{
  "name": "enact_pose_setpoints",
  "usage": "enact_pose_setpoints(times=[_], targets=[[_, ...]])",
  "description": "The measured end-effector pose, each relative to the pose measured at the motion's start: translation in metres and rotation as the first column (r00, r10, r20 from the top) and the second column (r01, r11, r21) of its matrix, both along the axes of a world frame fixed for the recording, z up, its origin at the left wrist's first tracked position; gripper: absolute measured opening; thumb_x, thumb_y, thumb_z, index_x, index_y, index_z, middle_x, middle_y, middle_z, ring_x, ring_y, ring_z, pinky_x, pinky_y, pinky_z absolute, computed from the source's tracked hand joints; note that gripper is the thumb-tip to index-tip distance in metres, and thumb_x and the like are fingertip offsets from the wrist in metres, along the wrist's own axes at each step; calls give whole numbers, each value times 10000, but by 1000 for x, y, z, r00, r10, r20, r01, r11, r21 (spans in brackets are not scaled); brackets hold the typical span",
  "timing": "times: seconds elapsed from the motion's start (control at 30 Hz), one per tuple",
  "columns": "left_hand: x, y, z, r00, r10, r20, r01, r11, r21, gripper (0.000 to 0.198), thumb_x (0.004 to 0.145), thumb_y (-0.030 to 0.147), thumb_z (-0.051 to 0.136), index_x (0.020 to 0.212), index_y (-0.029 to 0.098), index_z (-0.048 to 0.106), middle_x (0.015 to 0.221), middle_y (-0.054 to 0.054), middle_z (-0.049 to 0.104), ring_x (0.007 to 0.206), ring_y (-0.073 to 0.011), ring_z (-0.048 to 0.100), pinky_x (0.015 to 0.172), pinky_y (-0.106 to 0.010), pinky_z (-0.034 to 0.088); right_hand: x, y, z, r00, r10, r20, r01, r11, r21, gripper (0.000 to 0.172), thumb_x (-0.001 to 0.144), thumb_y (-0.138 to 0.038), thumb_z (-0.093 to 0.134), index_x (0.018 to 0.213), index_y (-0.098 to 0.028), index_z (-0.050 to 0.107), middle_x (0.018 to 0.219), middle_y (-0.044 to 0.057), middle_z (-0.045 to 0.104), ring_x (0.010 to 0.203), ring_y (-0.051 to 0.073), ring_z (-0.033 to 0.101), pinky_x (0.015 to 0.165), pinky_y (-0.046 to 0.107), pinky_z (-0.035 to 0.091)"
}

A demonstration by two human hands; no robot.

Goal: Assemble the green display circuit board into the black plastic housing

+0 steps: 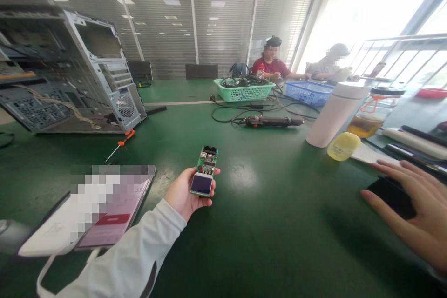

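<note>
In my left hand (190,191) lies a green circuit board (208,162) with a small dark display at its near end and black connectors at its far end. The fingers curl round its sides, just above the green tabletop. At the right edge, my right hand (415,209) has its thumb and fingers stretched apart, palm down. A flat black object (393,195) shows between thumb and fingers; I cannot tell its kind or whether the hand touches it. Beyond that hand stands a pale yellow rounded container (344,146) beside a tilted-looking white bottle (333,114).
An open computer case (104,70) stands at the left, with an orange-handled screwdriver (126,138) before it. Phones (108,223) with white cables lie nearer. A black electric screwdriver (272,122), a green basket of cables (244,92) and a blue basket (307,93) are farther back. Two people sit beyond.
</note>
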State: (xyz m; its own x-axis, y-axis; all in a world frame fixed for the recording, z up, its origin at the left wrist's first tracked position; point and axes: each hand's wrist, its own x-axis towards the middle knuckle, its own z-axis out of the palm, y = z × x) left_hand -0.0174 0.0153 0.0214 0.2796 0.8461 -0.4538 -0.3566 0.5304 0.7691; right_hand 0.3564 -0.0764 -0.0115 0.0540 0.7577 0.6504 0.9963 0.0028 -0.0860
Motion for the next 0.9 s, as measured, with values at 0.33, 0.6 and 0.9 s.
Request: enact_pose_setpoints(times=[0.33, 0.6, 0.9], targets=[[-2, 1, -9, 897, 195, -397, 12, 887, 462, 261, 779, 311, 624, 961, 126, 659, 776, -61, 670, 637, -159, 606, 549, -266, 512, -125, 33, 32, 832, 554, -31, -555, 832, -6, 386, 977, -373, 360, 1305, -170, 369, 1308, 106, 396, 1263, 262, 312, 1022, 441, 329], [-5, -9, -7, 697, 331, -636, 449, 491, 747, 337, 635, 385, 749, 937, 240, 713, 870, -43, 625, 811, -215, 591, 738, -301, 465, -178, 55, 35, 710, 703, -41, -698, 695, -171, 436, 891, -285, 557, 1290, -155, 440, 1228, 92, 485, 1175, 269, 409, 1083, 529, 181], [-4, -12, -5, 636, 401, -659, 579, 316, 752, 333, 716, 353, 691, 1021, 220, 671, 976, -74, 665, 921, -239, 605, 851, -327, 446, -177, 61, 30, 720, 685, -112, -686, 677, -266, 291, 860, -311, 619, 1083, -134, 560, 1016, 103, 585, 886, 246, 576, 752, 364, 506]])
